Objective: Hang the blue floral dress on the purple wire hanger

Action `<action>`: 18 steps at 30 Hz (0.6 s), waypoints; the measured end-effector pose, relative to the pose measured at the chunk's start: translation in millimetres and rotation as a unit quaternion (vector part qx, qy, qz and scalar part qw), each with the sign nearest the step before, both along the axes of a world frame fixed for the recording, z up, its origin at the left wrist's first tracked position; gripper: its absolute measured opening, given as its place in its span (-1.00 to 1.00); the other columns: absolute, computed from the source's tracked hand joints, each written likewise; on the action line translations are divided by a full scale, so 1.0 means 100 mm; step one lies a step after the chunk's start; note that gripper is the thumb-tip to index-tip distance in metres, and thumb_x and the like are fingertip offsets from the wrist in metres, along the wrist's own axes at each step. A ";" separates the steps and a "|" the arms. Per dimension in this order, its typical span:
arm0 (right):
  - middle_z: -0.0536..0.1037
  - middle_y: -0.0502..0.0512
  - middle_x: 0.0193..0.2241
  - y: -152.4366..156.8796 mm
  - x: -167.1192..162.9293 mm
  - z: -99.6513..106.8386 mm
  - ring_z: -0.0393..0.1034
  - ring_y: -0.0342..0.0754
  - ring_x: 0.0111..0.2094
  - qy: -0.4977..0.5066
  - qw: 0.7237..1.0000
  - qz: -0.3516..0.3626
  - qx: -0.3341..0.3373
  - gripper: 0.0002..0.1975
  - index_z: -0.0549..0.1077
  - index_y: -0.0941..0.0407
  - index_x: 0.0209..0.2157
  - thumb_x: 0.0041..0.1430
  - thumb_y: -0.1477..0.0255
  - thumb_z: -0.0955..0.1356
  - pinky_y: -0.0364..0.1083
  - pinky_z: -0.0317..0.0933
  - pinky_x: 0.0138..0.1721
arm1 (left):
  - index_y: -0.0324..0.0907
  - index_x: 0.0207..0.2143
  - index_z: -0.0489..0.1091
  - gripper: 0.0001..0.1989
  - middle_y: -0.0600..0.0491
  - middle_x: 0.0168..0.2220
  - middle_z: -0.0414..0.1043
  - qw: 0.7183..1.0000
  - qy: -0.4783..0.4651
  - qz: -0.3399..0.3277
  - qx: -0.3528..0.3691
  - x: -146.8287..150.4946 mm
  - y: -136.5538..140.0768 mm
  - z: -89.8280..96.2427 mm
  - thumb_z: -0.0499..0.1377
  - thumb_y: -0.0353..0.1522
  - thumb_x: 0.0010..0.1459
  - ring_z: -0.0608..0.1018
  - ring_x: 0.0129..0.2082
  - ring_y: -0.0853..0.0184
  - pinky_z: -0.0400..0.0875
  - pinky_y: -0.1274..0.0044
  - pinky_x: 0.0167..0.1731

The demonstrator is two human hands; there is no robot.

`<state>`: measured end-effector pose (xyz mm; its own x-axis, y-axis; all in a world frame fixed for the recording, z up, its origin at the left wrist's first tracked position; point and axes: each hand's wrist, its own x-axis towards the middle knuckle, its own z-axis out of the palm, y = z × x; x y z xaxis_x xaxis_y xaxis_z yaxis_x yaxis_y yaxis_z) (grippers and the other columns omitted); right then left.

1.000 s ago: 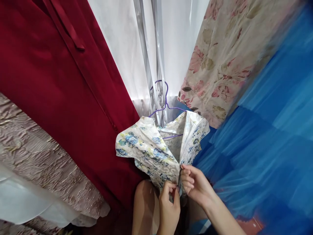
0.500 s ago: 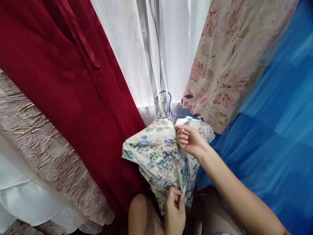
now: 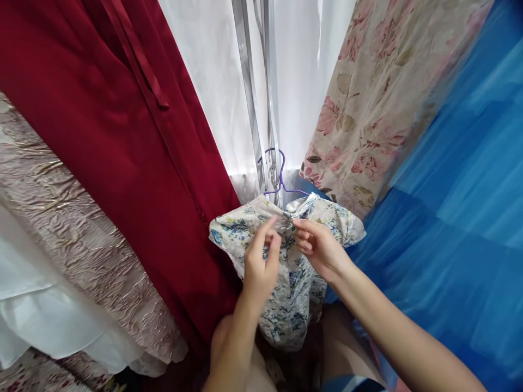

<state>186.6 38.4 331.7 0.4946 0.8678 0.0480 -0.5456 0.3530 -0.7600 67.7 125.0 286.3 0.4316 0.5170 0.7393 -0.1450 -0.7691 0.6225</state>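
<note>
A white garment with a blue and green floral print [image 3: 286, 305] hangs by its shoulders from a thin purple hanger [image 3: 281, 171]. At the front of its neckline my right hand [image 3: 321, 245] pinches the fabric edge between thumb and index finger, the other fingers curled in. My left hand [image 3: 263, 258] is just left of that spot, in front of the garment's upper chest. Its index finger and thumb are apart, with nothing visible between them, and the index fingertip is slightly blurred near the neckline.
A red dress [image 3: 163, 179] and a textured pinkish fabric [image 3: 90, 228] hang on the left. White cloth [image 3: 204, 54] and grey ribbons [image 3: 247, 81] hang behind. On the right are a pink-flowered fabric [image 3: 368, 109] and blue layered tulle [image 3: 457, 207]. My legs are below.
My left hand has let go of the garment's lower front and risen to the neckline. My right hand still pinches the neckline edge, slightly lower. The garment's front now hangs more evenly.
</note>
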 end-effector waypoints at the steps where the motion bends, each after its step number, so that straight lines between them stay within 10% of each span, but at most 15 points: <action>1: 0.22 -0.20 -0.70 -0.01 -0.01 0.00 -0.05 -0.34 -0.71 -0.019 1.000 -0.011 0.004 -0.66 0.30 0.16 -0.57 -0.04 0.40 0.53 -0.24 -0.23 -0.66 | -0.12 0.15 0.34 -0.67 0.00 -0.17 0.47 0.998 0.035 -0.016 0.048 0.03 0.08 0.24 0.07 -0.32 0.38 0.51 -0.18 0.32 0.39 0.49 -0.10; 4: 0.20 -0.19 -0.71 0.02 0.01 0.01 -0.05 -0.33 -0.70 -0.071 0.996 -0.040 0.019 -0.65 0.29 0.15 -0.60 -0.02 0.38 0.52 -0.21 -0.24 -0.63 | -0.16 -0.19 0.48 -0.81 0.05 -0.26 0.49 0.978 0.130 -0.033 0.159 0.12 0.21 0.73 0.06 -0.35 0.38 0.51 -0.25 0.34 0.35 0.51 -0.19; 9: 0.11 -0.20 -0.75 0.19 0.01 -0.19 -0.08 -0.30 -0.72 -0.097 0.994 -0.049 -0.005 -0.58 0.17 0.10 -0.68 -0.04 0.34 0.48 -0.17 -0.30 -0.63 | -0.20 -0.31 0.48 -0.84 0.08 -0.39 0.51 0.975 0.071 0.072 0.198 0.08 0.27 1.03 0.13 -0.37 0.32 0.51 -0.39 0.36 0.33 0.54 -0.33; 14: 0.09 -0.21 -0.76 0.10 -0.09 -0.58 -0.12 -0.30 -0.72 -0.086 0.994 -0.063 -0.036 -0.60 0.17 0.09 -0.69 -0.06 0.35 0.47 -0.17 -0.30 -0.63 | -0.22 -0.31 0.49 -0.80 0.12 -0.47 0.48 0.975 -0.065 0.210 0.035 -0.28 0.92 0.97 0.15 -0.30 0.29 0.52 -0.44 0.39 0.37 0.60 -0.37; 18: 0.14 -0.20 -0.77 -0.07 -0.11 -0.81 -0.11 -0.30 -0.71 -0.107 0.989 -0.081 -0.068 -0.65 0.25 0.11 -0.67 -0.06 0.35 0.47 -0.17 -0.26 -0.62 | -0.23 -0.44 0.39 -0.76 0.16 -0.53 0.36 0.937 -0.199 0.202 -0.206 -0.53 1.54 0.47 0.19 -0.25 0.21 0.43 -0.50 0.46 0.35 0.63 -0.38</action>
<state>175.3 31.3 250.4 0.6194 0.7832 0.0548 -0.3116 0.3093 -0.8985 14.3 279.1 333.4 -0.1284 0.8554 0.5018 -0.1780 -0.5177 0.8369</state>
